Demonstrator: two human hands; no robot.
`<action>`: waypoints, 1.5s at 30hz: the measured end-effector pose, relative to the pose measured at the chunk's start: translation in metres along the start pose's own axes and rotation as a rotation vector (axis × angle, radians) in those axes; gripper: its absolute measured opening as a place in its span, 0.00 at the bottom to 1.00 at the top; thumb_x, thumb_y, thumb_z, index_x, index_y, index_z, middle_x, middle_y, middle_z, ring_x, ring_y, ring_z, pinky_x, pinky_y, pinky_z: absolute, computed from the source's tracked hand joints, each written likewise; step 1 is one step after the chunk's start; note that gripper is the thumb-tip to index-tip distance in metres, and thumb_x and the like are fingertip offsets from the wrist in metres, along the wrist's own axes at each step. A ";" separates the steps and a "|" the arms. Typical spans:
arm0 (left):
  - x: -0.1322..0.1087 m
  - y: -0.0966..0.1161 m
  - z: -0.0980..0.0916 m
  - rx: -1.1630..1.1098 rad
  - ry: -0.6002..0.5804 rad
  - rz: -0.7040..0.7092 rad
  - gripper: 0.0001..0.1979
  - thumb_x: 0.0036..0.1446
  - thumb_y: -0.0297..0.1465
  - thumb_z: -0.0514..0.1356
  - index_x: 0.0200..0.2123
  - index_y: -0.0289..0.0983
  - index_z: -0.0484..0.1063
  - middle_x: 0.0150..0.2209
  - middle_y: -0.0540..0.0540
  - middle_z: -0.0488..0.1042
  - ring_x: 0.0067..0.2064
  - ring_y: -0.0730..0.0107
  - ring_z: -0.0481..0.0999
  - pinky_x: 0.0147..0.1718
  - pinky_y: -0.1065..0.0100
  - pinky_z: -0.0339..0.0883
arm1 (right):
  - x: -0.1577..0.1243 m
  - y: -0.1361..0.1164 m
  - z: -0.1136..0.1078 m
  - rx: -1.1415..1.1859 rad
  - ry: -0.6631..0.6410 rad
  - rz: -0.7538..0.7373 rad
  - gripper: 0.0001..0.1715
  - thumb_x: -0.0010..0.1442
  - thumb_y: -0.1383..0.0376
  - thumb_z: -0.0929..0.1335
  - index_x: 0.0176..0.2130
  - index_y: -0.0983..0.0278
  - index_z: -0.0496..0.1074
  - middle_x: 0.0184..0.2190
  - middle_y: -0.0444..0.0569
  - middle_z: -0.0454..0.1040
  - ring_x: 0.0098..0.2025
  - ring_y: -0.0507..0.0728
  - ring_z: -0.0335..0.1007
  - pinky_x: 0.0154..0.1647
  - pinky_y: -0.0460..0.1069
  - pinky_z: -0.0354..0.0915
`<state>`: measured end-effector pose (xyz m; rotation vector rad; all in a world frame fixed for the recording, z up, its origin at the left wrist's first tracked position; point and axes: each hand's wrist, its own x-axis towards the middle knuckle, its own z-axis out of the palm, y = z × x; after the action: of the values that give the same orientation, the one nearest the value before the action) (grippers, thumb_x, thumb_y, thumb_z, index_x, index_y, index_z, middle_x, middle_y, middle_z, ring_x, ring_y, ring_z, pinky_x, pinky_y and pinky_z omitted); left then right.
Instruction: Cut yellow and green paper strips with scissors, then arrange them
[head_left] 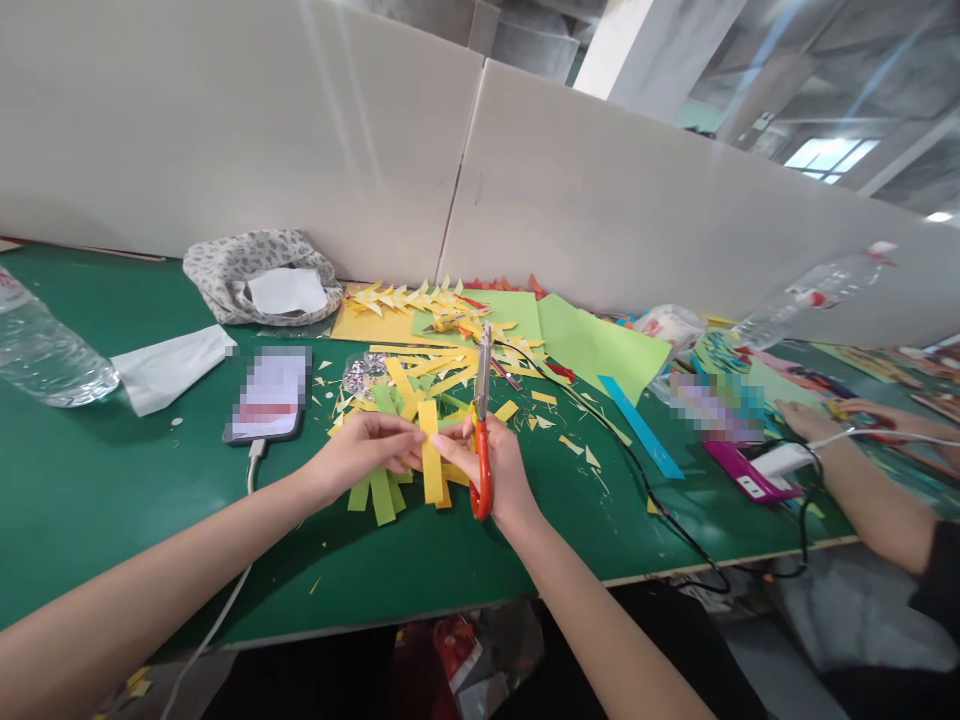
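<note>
Both hands are at the centre of the frame, over a green table (pixel 300 590). The left hand (pixel 371 450) pinches a yellow strip (pixel 430 465) by its left edge, between thumb and fingertips. The strip stands roughly upright in the frame. The right hand (pixel 501 465) grasps a pair of scissors (pixel 481 405), blades towards the top of the frame and orange loop lowermost; its thumb tip meets the strip's right edge (the grip of its remaining fingers is partly hidden and cannot be told).

Green strips (pixel 383 497) fan out below the left hand; yellow strips (pixel 454 375) lie in a loose heap just above both hands. Small paper offcuts (pixel 591 457) are scattered right of centre.

A phone (pixel 270 395) (screen blurred) lies left of centre, a white cable (pixel 250 470) plugged into its lower end. A clear bottle (pixel 49 345) lies at the left edge. A blue strip (pixel 641 428) lies right of centre, below a light green sheet (pixel 607 345). Another person's forearm (pixel 855 490) rests at the right.
</note>
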<state>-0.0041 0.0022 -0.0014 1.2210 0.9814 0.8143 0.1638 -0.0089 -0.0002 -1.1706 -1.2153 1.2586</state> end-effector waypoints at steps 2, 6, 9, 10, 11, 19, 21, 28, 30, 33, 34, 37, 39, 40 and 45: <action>-0.001 0.000 0.003 0.050 -0.058 -0.030 0.10 0.49 0.36 0.60 0.30 0.34 0.75 0.26 0.45 0.76 0.30 0.70 0.76 0.31 0.69 0.69 | 0.001 0.002 0.000 -0.021 0.003 -0.030 0.23 0.34 0.62 0.75 0.25 0.60 0.58 0.23 0.40 0.70 0.28 0.54 0.69 0.35 0.52 0.65; -0.001 -0.001 0.004 0.096 -0.064 -0.022 0.10 0.49 0.35 0.59 0.30 0.34 0.74 0.26 0.45 0.77 0.30 0.70 0.76 0.32 0.69 0.70 | 0.002 0.007 -0.002 -0.109 0.012 -0.081 0.21 0.36 0.61 0.74 0.26 0.60 0.59 0.24 0.41 0.70 0.28 0.55 0.68 0.36 0.52 0.65; 0.001 -0.003 0.003 0.111 -0.062 -0.013 0.10 0.49 0.34 0.59 0.31 0.34 0.74 0.26 0.45 0.77 0.30 0.69 0.76 0.32 0.68 0.70 | 0.002 0.008 -0.003 -0.163 0.029 -0.086 0.21 0.36 0.60 0.74 0.27 0.60 0.60 0.25 0.43 0.71 0.28 0.55 0.69 0.36 0.53 0.65; 0.002 -0.005 0.002 0.116 -0.061 -0.010 0.10 0.50 0.34 0.59 0.31 0.34 0.74 0.26 0.45 0.77 0.30 0.69 0.77 0.31 0.68 0.70 | 0.002 0.009 -0.003 -0.172 0.031 -0.089 0.21 0.36 0.60 0.74 0.27 0.60 0.61 0.25 0.43 0.71 0.28 0.56 0.69 0.36 0.53 0.65; 0.002 -0.005 0.002 0.122 -0.060 -0.006 0.10 0.50 0.34 0.58 0.31 0.34 0.74 0.26 0.45 0.77 0.30 0.69 0.77 0.31 0.68 0.70 | 0.002 0.009 -0.003 -0.179 0.033 -0.093 0.21 0.36 0.59 0.74 0.28 0.60 0.61 0.25 0.43 0.71 0.29 0.56 0.69 0.36 0.53 0.65; 0.003 -0.007 -0.003 0.157 0.041 0.036 0.10 0.49 0.34 0.58 0.31 0.34 0.74 0.29 0.44 0.78 0.29 0.69 0.77 0.30 0.68 0.70 | 0.004 0.009 -0.006 -0.139 0.089 -0.113 0.20 0.37 0.61 0.74 0.26 0.60 0.59 0.24 0.42 0.69 0.28 0.54 0.68 0.34 0.52 0.65; 0.004 -0.007 -0.004 0.153 0.051 0.053 0.10 0.49 0.35 0.58 0.32 0.35 0.75 0.30 0.44 0.78 0.29 0.68 0.77 0.30 0.68 0.70 | 0.004 0.004 -0.008 -0.077 0.101 -0.096 0.21 0.37 0.62 0.74 0.25 0.60 0.58 0.22 0.40 0.68 0.28 0.54 0.68 0.33 0.51 0.65; 0.001 -0.006 -0.002 0.193 0.044 0.112 0.10 0.46 0.37 0.61 0.27 0.36 0.73 0.23 0.48 0.75 0.27 0.70 0.75 0.28 0.69 0.69 | 0.001 -0.004 -0.004 0.054 0.107 -0.028 0.23 0.37 0.60 0.74 0.26 0.61 0.57 0.22 0.40 0.68 0.28 0.55 0.69 0.33 0.53 0.68; 0.001 -0.005 -0.001 0.212 0.066 0.154 0.09 0.45 0.36 0.62 0.27 0.36 0.72 0.25 0.48 0.74 0.27 0.71 0.74 0.28 0.71 0.68 | 0.001 -0.004 -0.003 0.063 0.108 -0.021 0.23 0.38 0.59 0.74 0.26 0.61 0.57 0.22 0.40 0.68 0.28 0.54 0.68 0.33 0.53 0.68; 0.002 -0.004 0.000 0.175 0.092 0.157 0.10 0.46 0.36 0.61 0.32 0.37 0.72 0.32 0.46 0.75 0.32 0.69 0.74 0.30 0.71 0.69 | 0.001 -0.003 -0.002 0.073 0.103 -0.009 0.22 0.39 0.60 0.73 0.26 0.61 0.57 0.22 0.40 0.68 0.27 0.53 0.68 0.32 0.52 0.68; 0.002 -0.003 0.001 0.146 0.090 0.139 0.11 0.48 0.37 0.60 0.33 0.37 0.72 0.33 0.46 0.75 0.34 0.69 0.74 0.31 0.71 0.69 | 0.000 -0.003 -0.001 0.074 0.098 -0.004 0.22 0.38 0.60 0.74 0.26 0.61 0.57 0.22 0.40 0.68 0.27 0.53 0.68 0.32 0.52 0.68; 0.001 -0.001 0.001 0.077 0.070 0.113 0.13 0.52 0.39 0.56 0.33 0.36 0.72 0.31 0.46 0.75 0.34 0.68 0.74 0.32 0.69 0.69 | -0.001 -0.002 0.000 0.072 0.064 0.006 0.22 0.37 0.62 0.74 0.26 0.61 0.57 0.22 0.40 0.69 0.26 0.52 0.67 0.32 0.51 0.67; 0.000 0.001 0.001 0.066 0.065 0.125 0.13 0.52 0.39 0.56 0.32 0.36 0.72 0.29 0.46 0.74 0.34 0.68 0.74 0.33 0.68 0.69 | -0.002 -0.002 0.001 0.070 0.034 0.006 0.22 0.37 0.63 0.74 0.26 0.61 0.58 0.22 0.40 0.69 0.26 0.52 0.67 0.33 0.51 0.66; -0.001 0.001 0.001 0.066 0.062 0.130 0.12 0.52 0.39 0.56 0.31 0.36 0.72 0.29 0.47 0.74 0.34 0.68 0.74 0.33 0.68 0.69 | -0.003 -0.003 0.001 0.069 0.021 0.006 0.22 0.37 0.64 0.74 0.26 0.61 0.58 0.22 0.39 0.68 0.26 0.52 0.67 0.33 0.51 0.66; -0.001 0.000 0.003 0.093 0.046 0.124 0.10 0.50 0.38 0.59 0.30 0.37 0.73 0.29 0.49 0.74 0.31 0.71 0.73 0.31 0.70 0.68 | -0.004 -0.002 0.003 0.085 -0.005 0.004 0.22 0.37 0.64 0.74 0.26 0.61 0.57 0.22 0.39 0.67 0.26 0.52 0.66 0.34 0.52 0.66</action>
<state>-0.0023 0.0000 -0.0009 1.3588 0.9976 0.9059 0.1610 -0.0133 0.0023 -1.1091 -1.1530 1.3045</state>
